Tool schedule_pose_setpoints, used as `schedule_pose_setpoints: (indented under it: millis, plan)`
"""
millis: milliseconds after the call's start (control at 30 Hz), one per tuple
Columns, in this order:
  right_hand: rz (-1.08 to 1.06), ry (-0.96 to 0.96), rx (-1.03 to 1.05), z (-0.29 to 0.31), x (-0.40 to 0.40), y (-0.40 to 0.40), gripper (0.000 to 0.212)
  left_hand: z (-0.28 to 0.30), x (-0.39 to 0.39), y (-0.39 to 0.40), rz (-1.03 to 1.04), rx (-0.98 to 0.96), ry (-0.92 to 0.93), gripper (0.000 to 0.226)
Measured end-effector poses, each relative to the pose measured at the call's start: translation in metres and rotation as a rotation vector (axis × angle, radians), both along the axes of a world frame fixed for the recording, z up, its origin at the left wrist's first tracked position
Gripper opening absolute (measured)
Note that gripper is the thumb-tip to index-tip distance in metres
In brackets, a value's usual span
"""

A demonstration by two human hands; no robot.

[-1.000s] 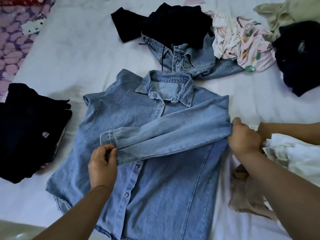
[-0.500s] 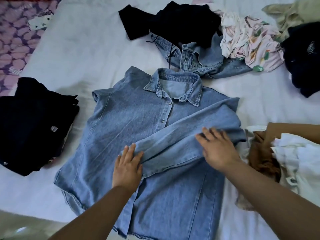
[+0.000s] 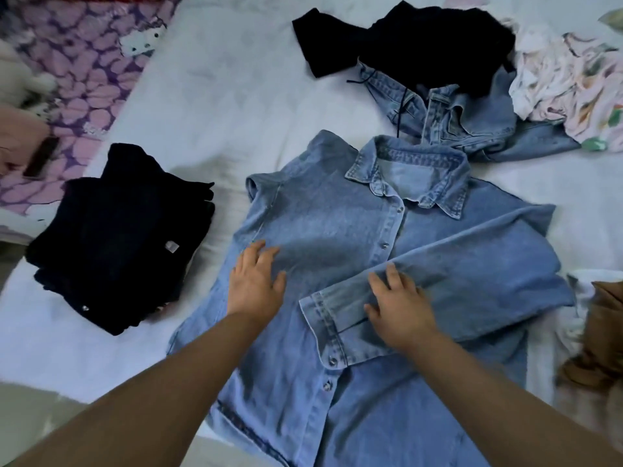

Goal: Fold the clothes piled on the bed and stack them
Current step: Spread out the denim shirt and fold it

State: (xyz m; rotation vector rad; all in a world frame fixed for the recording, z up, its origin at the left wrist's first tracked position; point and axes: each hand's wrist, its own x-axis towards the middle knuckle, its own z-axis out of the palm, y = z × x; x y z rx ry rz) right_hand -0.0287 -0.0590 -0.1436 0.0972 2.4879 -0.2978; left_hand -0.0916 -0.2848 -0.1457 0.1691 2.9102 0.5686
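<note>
Since it lies face up in the middle of the white bed sheet (image 3: 236,106), buttoned and spread flat: the denim shirt (image 3: 337,237) is the piece in hand.
Sleeve: the sleeve (image 3: 438,284) on the person's right side is folded across the chest, its cuff (image 3: 328,323) near the button placket.
Handling: denim looks thick and fairly stiff, so I'd judge it holds a crease and won't slip; best taken at the shoulder seams, side edges or hem.
Right hand (image 3: 401,306): flat on the folded sleeve, fingers spread, pressing and gripping nothing.
Left hand (image 3: 256,284): open-palmed on the shirt front, gripping nothing.
Stack: folded dark clothes (image 3: 118,237) sit to the left, apart from the shirt.
Pile: a black garment (image 3: 421,45), more denim (image 3: 472,126) and a floral cloth (image 3: 566,85) lie unfolded beyond the collar.
Containers: none visible.
</note>
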Motion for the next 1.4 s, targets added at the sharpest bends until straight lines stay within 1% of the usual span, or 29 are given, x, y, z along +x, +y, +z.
schedule_pose_setpoints:
  millis: [133,233,300,400,467,533,567,600,667,733,800,833,900,933,1000,1067,1133,1200,1267,1333,1400]
  plan:
    - [-0.006,-0.030,-0.022,-0.012,-0.011,-0.031,0.064,-0.009,-0.053,-0.014,0.159,0.036,-0.051,0.052]
    - [-0.074,-0.126,-0.078,-0.023,-0.016,-0.041,0.073,-0.015,-0.084,-0.013,0.298,0.181,-0.108,0.053]
    - [-0.083,-0.165,-0.087,-0.031,-0.019,-0.042,0.078,-0.022,-0.102,-0.011,0.418,0.259,-0.156,0.049]
    - [-0.085,-0.184,-0.069,-0.039,-0.023,-0.043,0.079,-0.036,-0.124,-0.010,0.578,0.329,-0.162,0.042]
    - [-0.098,-0.209,-0.060,-0.041,-0.027,-0.045,0.079,-0.043,-0.135,-0.009,0.688,0.423,-0.185,0.032]
    - [-0.103,-0.220,-0.060,-0.043,-0.029,-0.046,0.078,-0.049,-0.140,-0.009,0.659,0.479,-0.216,0.008]
    - [-0.103,-0.221,-0.060,-0.044,-0.029,-0.046,0.078,-0.051,-0.142,-0.009,0.624,0.487,-0.247,0.006]
    - [-0.103,-0.219,-0.058,-0.045,-0.028,-0.046,0.078,-0.053,-0.143,-0.009,0.599,0.504,-0.290,0.010]
    - [-0.097,-0.214,-0.054,-0.046,-0.028,-0.045,0.078,-0.050,-0.145,-0.008,0.557,0.467,-0.351,0.012]
    - [-0.098,-0.206,-0.060,-0.045,-0.027,-0.045,0.078,-0.043,-0.151,-0.010,0.511,0.374,-0.313,0.008]
    - [-0.101,-0.202,-0.064,-0.043,-0.027,-0.045,0.078,-0.030,-0.161,-0.012,0.534,0.277,-0.188,0.009]
    - [-0.099,-0.202,-0.062,-0.041,-0.027,-0.045,0.078,-0.022,-0.167,-0.014,0.576,0.282,-0.129,0.013]
    - [-0.093,-0.215,-0.058,-0.037,-0.030,-0.045,0.079,-0.006,-0.178,-0.016,0.685,0.463,-0.050,0.020]
    - [-0.095,-0.225,-0.060,-0.033,-0.032,-0.045,0.078,-0.001,-0.182,-0.018,0.698,0.505,0.011,0.022]
    - [-0.123,-0.221,-0.080,-0.024,-0.038,-0.043,0.075,0.020,-0.186,-0.017,0.579,0.418,0.138,0.025]
    - [-0.169,-0.165,-0.098,-0.014,-0.046,-0.041,0.069,0.037,-0.189,-0.018,0.353,0.323,0.272,0.026]
    - [-0.165,-0.073,-0.078,-0.002,-0.053,-0.041,0.063,0.048,-0.185,-0.015,0.094,0.219,0.341,0.023]
    - [-0.179,0.000,-0.068,0.009,-0.058,-0.041,0.057,0.050,-0.171,-0.006,-0.159,0.082,0.357,0.015]
    - [-0.245,0.089,-0.110,0.020,-0.062,-0.041,0.051,0.049,-0.148,0.008,-0.387,-0.006,0.366,0.016]
    - [-0.361,0.240,-0.163,0.027,-0.064,-0.040,0.047,0.044,-0.119,0.023,-0.615,-0.058,0.329,0.013]
    - [-0.477,0.419,-0.223,0.032,-0.065,-0.036,0.044,0.034,-0.092,0.034,-0.774,-0.151,0.276,0.017]
